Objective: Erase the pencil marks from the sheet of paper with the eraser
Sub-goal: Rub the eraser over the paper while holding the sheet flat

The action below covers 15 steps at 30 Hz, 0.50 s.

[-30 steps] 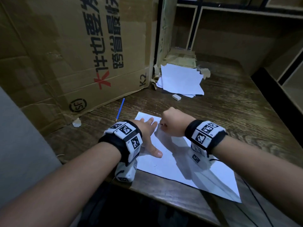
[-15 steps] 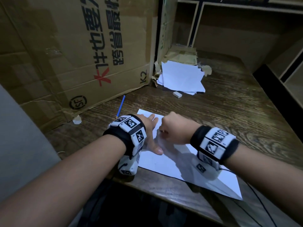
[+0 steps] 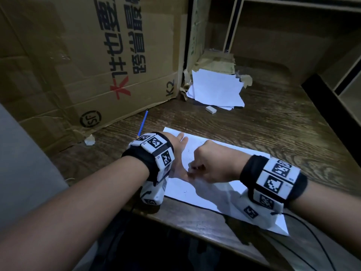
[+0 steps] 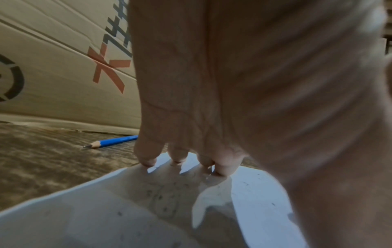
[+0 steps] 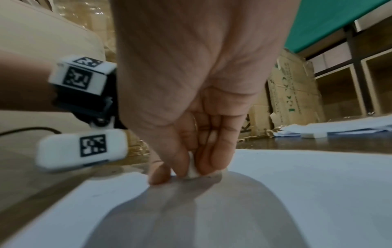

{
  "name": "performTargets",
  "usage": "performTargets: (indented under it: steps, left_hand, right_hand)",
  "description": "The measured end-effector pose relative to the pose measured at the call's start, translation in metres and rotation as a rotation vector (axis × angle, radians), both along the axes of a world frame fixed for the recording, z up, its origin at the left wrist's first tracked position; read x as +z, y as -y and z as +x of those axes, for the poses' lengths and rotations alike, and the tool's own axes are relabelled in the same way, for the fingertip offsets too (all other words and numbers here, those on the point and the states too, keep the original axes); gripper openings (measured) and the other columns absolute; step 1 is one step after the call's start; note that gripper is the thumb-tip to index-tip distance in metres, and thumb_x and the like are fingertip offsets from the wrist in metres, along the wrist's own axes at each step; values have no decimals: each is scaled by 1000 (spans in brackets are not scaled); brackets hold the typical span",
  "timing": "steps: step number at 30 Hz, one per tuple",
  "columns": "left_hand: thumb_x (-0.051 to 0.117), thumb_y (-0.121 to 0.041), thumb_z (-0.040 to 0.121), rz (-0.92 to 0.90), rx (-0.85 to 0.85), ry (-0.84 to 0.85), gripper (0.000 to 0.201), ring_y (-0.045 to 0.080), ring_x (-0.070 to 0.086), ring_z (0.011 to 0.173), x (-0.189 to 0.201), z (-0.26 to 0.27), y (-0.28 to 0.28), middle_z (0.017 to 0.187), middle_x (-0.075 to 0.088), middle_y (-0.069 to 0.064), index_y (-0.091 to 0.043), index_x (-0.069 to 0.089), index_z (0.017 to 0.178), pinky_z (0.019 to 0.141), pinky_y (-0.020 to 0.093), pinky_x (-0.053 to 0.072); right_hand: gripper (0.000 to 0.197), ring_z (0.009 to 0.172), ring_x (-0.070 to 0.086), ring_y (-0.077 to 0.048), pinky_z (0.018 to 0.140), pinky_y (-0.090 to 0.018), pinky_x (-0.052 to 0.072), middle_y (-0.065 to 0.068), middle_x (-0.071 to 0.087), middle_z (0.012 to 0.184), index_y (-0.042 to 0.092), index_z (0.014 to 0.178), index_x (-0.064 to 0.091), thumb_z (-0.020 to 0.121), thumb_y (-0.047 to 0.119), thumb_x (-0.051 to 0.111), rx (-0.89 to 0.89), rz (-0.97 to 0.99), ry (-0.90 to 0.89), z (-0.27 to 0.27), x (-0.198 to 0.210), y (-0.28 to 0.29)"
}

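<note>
A white sheet of paper (image 3: 230, 153) lies on the dark wooden desk (image 3: 273, 122), with faint pencil marks (image 4: 163, 201) and eraser crumbs on it. My left hand (image 3: 180, 151) lies flat on the sheet's left part, its straight fingers (image 4: 178, 156) pressing the paper down. My right hand (image 3: 203, 169) pinches a small white eraser (image 5: 193, 171) between thumb and fingers, its tip touching the paper right beside my left thumb. Only a sliver of that eraser (image 3: 189, 165) shows in the head view.
A blue pencil (image 3: 143, 123) lies left of the sheet, by a big cardboard box (image 3: 88, 61). A second white eraser (image 3: 211, 109) sits in front of a loose paper stack (image 3: 214, 89) at the back. Shelf frames (image 3: 336, 79) line the right; a cable (image 3: 312, 235) trails from my right wrist.
My right hand has drawn the eraser back toward me across the sheet, ending next to my left thumb. My left hand stays flat on the paper.
</note>
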<state>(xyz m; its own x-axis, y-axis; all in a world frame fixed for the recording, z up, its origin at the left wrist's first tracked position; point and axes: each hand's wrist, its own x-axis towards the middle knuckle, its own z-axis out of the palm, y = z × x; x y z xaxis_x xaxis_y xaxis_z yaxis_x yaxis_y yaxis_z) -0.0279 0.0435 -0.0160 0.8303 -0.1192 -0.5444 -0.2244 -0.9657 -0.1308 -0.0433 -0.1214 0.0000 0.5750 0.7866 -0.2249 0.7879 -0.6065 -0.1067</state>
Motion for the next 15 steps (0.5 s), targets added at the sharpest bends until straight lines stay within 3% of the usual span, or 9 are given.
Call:
performTargets:
  steps: [4,6,10,15]
  left_hand:
    - [63,-90,61,-45,31,-71,144,28,15,153,9,2,-4,162,-29,-8,-23,-21,156,118,43,29]
    - [63,-90,60,-39,24,-67,145,29,14,153,9,3,-5,162,-29,-7,-23,-22,156,118,45,29]
    - [62,-90,61,-3,-1,-13,144,32,17,152,2,1,-1,163,-26,-3,-19,-20,157,117,46,30]
    - [60,-92,60,1,6,-36,144,31,15,152,8,1,-1,163,-26,-3,-20,-20,156,119,45,27]
  right_hand:
    - [29,54,46,-26,57,-39,45,-5,54,54,8,60,60,85,22,57,-98,72,93,29,4,15]
    - [33,51,43,-25,54,-39,46,-5,50,51,7,58,57,84,27,56,-119,112,104,25,0,16]
    - [41,55,47,-20,56,-36,43,-6,59,59,11,67,67,84,46,54,-11,73,-16,-5,-6,12]
    - [30,53,32,-19,57,-45,47,-16,51,56,2,63,62,80,27,58,-116,173,67,32,-2,25]
